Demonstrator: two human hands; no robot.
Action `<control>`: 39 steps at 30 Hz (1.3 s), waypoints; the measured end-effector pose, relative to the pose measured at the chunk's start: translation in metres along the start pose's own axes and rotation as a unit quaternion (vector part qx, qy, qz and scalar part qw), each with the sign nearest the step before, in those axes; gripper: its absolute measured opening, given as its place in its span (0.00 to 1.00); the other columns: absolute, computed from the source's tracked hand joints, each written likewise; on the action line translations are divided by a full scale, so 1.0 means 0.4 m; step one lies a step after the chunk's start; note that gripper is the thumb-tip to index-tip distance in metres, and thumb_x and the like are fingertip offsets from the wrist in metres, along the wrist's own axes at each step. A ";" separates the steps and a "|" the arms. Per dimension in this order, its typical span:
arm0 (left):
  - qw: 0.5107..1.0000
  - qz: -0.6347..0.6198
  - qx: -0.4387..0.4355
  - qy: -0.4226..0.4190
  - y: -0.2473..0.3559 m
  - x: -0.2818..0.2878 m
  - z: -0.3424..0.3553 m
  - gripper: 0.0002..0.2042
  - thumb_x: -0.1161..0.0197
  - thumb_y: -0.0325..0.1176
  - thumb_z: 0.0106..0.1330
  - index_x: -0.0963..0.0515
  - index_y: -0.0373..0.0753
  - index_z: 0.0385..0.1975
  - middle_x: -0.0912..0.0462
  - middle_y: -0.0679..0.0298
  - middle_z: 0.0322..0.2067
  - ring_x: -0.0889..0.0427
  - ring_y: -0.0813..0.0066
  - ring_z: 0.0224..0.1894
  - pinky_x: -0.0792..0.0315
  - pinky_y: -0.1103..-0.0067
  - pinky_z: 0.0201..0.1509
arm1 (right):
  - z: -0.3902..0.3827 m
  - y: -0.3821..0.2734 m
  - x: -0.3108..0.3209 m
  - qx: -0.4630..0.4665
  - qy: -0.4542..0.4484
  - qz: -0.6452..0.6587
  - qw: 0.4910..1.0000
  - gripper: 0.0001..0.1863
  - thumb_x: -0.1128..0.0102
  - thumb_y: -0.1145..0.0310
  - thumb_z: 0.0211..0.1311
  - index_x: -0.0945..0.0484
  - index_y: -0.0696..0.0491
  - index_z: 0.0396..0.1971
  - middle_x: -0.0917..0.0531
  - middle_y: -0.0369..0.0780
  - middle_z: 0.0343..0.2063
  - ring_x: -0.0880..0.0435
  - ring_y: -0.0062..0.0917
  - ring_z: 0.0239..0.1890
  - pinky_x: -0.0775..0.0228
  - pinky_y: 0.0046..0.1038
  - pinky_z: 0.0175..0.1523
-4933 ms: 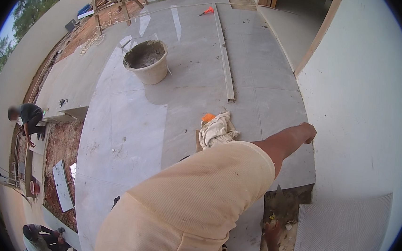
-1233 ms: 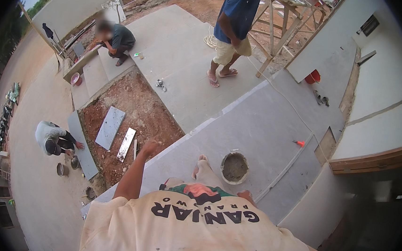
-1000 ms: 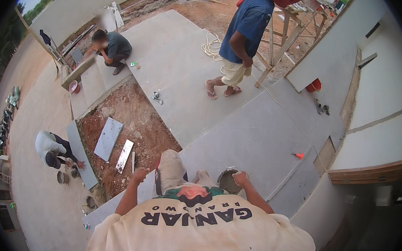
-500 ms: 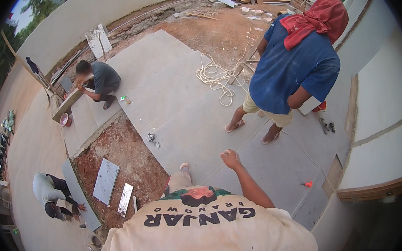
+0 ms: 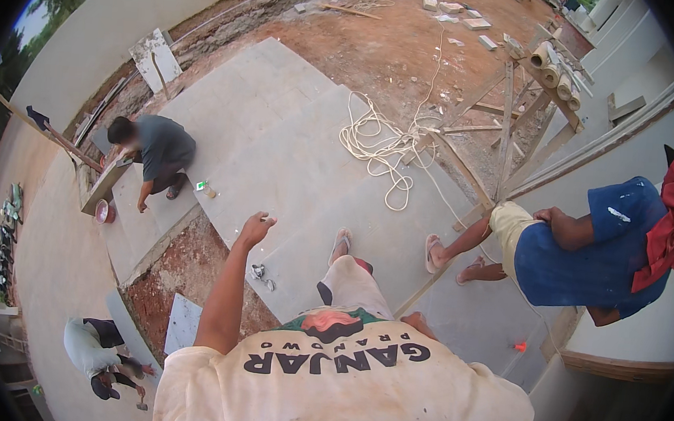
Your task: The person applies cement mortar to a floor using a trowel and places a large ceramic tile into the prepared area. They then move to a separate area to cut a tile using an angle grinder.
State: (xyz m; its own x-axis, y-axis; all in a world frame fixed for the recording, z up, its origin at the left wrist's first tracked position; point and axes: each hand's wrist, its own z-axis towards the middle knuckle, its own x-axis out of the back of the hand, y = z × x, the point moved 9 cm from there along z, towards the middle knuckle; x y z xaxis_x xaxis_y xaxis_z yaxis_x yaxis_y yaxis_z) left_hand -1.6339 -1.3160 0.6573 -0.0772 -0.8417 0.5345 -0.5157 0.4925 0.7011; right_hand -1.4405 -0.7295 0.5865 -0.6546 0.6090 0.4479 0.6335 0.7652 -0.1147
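My left hand [image 5: 257, 229] is raised in front of me over the grey tiled floor [image 5: 306, 200], fingers loosely bent and partly apart, with nothing seen in it. Below it on the tiles lies a small crumpled grey-and-white item [image 5: 261, 274] whose kind I cannot make out. Only a patch of skin, seemingly my right hand or wrist [image 5: 420, 325], shows past my shirt; its fingers are hidden. My left foot, in a sandal [image 5: 340, 246], is forward on the tiles.
A coiled cream cable [image 5: 374, 138] lies ahead beside a wooden trestle [image 5: 509, 137]. A person in blue [image 5: 587, 254] stands right, near an orange item [image 5: 519, 347]. At left, one person [image 5: 164, 149] squats by a bucket [image 5: 104, 211]; another [image 5: 93, 347] bends beside bare soil [image 5: 182, 262].
My left hand has come into view, while my right hand has dropped back mostly behind my shirt. I have stepped forward. The person in blue now appears farther right, nearer the wall.
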 end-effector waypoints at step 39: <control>0.991 0.064 0.048 -0.105 0.822 0.325 2.651 0.28 0.35 0.47 0.66 0.25 0.27 0.55 0.20 0.47 0.51 0.19 0.55 0.50 0.24 0.65 0.50 | 1.619 -1.972 1.296 0.100 0.119 -0.019 0.988 0.24 0.38 0.54 0.59 0.16 0.64 0.34 0.12 0.50 0.31 0.10 0.34 0.33 0.17 0.36 0.42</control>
State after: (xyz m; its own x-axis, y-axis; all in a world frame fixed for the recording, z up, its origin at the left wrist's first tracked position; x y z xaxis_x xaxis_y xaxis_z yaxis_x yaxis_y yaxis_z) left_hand -2.7185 -1.4982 0.4567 -0.3185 -0.8057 0.4995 -0.5676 0.5841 0.5803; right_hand -2.5466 -0.8824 0.3349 -0.5462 0.5302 0.6485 0.4996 0.8276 -0.2558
